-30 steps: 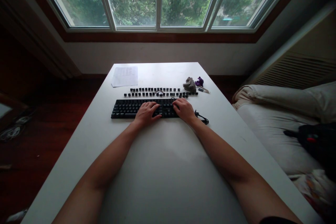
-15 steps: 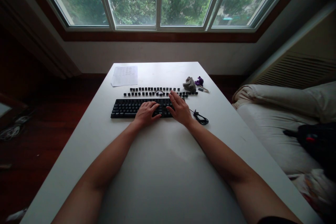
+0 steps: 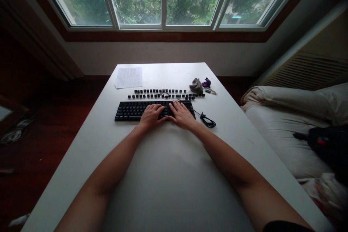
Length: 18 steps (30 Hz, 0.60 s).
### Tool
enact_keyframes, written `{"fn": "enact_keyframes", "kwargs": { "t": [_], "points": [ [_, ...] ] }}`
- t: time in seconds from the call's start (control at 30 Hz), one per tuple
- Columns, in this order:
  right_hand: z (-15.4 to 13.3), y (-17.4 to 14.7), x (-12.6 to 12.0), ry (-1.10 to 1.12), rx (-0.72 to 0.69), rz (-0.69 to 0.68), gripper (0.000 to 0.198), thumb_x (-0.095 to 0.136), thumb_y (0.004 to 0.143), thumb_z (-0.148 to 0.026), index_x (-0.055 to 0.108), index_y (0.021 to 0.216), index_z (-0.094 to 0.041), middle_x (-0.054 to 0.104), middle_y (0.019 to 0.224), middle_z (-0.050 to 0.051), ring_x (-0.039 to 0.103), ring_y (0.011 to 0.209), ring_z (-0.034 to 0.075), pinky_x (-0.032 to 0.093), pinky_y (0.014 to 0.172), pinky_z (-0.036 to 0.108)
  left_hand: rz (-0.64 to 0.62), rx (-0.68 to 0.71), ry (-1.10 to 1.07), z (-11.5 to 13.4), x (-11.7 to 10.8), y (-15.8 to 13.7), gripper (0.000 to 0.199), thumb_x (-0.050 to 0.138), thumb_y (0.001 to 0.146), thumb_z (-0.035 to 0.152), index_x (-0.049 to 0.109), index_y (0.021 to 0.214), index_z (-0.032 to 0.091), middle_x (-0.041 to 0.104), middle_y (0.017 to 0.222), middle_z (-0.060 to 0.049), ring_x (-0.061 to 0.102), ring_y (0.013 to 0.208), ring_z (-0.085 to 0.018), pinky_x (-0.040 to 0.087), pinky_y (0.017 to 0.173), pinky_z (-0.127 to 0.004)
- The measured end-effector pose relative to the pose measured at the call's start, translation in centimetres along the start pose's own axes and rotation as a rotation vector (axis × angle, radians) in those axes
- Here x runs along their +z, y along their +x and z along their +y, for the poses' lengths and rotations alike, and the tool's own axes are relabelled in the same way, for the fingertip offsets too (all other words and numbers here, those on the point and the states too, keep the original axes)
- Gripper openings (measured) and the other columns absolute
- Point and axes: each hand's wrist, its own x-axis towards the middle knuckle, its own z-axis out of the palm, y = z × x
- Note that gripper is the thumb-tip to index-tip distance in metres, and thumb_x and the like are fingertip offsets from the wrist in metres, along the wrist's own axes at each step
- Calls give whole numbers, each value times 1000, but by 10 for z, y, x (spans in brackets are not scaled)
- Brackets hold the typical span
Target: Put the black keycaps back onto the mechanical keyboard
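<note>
A black keyboard [image 3: 129, 111] lies across the white table. My left hand [image 3: 151, 116] rests on its middle part, fingers spread over the keys and thumb at the front edge. My right hand [image 3: 181, 114] lies flat on the right part of the keyboard with its fingers stretched forward. The two thumb tips meet or nearly meet at the front edge. Neither hand holds anything. Beneath the palms and fingers, part of the keyboard is hidden. Just behind it, loose black keycaps [image 3: 154, 96] stand in two rows, with a small wire-like thing [image 3: 165, 95] among them.
A coiled black cable [image 3: 208, 120] runs from the keyboard's right side. At the back right lie a grey cloth [image 3: 196, 85], a purple cloth [image 3: 206, 82] and thin sticks or tools [image 3: 211, 91]. Paper [image 3: 129, 77] lies back left. A bed or sofa [image 3: 282, 134] stands right of the white table [image 3: 168, 181].
My right hand has come back from near the keycap rows and lowered onto the keyboard, its thumb moving in toward the left thumb. My left hand has stayed in place.
</note>
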Motion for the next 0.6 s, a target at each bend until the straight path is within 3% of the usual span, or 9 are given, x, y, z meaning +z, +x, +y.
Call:
{"fn": "enact_keyframes", "kwargs": {
  "t": [0.27, 0.37, 0.47, 0.6],
  "points": [
    [-3, -4, -1, -13, 30, 26, 77, 40, 99, -68, 37, 159, -20, 34, 164, 15, 25, 154, 33, 22, 124, 55, 8, -4, 1, 3, 2, 0, 51, 62, 93, 53, 59, 136, 26, 60, 136, -11, 53, 125, -31, 39, 111, -49],
    [2, -1, -10, 40, 20, 56, 68, 43, 101, -62, 45, 155, -20, 45, 158, 15, 37, 149, 33, 30, 121, 52, 1, 2, 6, 2, 1, 0, 52, 64, 92, 51, 59, 137, 26, 59, 136, -11, 53, 125, -31, 39, 112, -50],
    [21, 7, -25, 160, 91, 149, 49, 42, 105, -50, 59, 142, -23, 66, 137, 11, 60, 127, 27, 46, 107, 43, -4, 6, 14, 1, 0, 1, 53, 66, 91, 49, 58, 138, 26, 59, 137, -11, 53, 125, -31, 39, 112, -50],
    [69, 23, -41, 122, 236, 299, 30, 48, 102, -36, 72, 115, -22, 74, 112, 9, 65, 105, 26, 50, 93, 40, 0, 9, 7, -1, -3, 2, 53, 67, 90, 48, 59, 137, 25, 59, 136, -11, 53, 125, -30, 40, 111, -49]
  ]
}}
